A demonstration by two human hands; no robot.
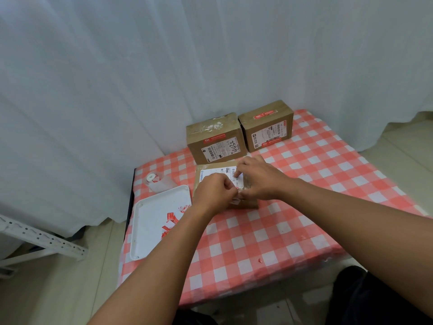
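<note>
A brown cardboard box (248, 202) lies on the red-and-white checked table (269, 231), with a white shipping label (212, 173) on its top. My left hand (214, 192) is curled over the label's near edge and seems to pinch a strip of label or tape there. My right hand (260, 178) rests on the box top, fingers bent, fingertips pressing down on the label. Both hands hide most of the box's top.
Two more taped cardboard boxes (216, 139) (267, 126) stand behind. A white tray (152, 216) with several torn red-and-white label scraps (172, 220) lies at the left. A roll of white paper (155, 181) lies behind it. White curtains hang around; a metal rack (42, 238) is on the left.
</note>
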